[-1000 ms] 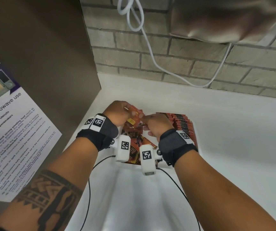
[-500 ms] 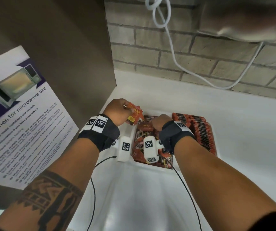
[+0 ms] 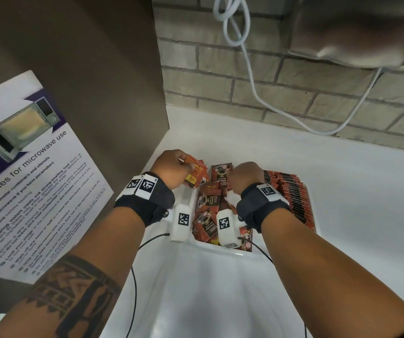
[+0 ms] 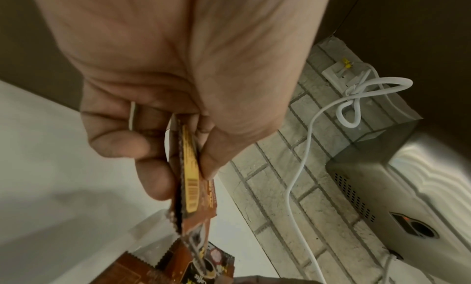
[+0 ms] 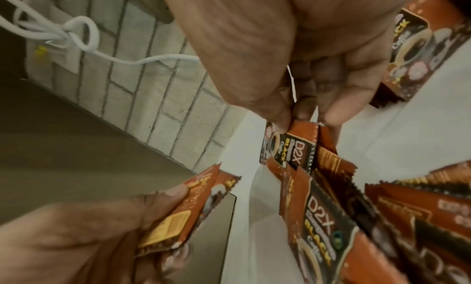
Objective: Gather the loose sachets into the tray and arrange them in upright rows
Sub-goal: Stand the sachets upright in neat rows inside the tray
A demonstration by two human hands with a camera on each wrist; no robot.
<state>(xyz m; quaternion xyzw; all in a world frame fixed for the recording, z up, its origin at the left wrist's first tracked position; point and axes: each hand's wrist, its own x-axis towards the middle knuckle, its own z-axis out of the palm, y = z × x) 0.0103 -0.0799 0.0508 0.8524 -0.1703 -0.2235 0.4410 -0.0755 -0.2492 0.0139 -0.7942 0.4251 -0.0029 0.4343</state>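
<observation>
Pinching with both hands | left hand (image 3: 171,168) holds a small stack of sachets (image 3: 196,173) between thumb and fingers | right hand (image 3: 246,178) nips one sachet (image 5: 293,149) by its crimped top edge | I judge them light, thin, slippery foil, best taken by edges | loose heap (image 3: 208,215) in tray (image 3: 311,191), upright rows (image 3: 291,193) on its right, on the desk (image 3: 366,191)

Head view looks down on the tray (image 3: 314,211); both wrist views sit close, sharing it.
</observation>
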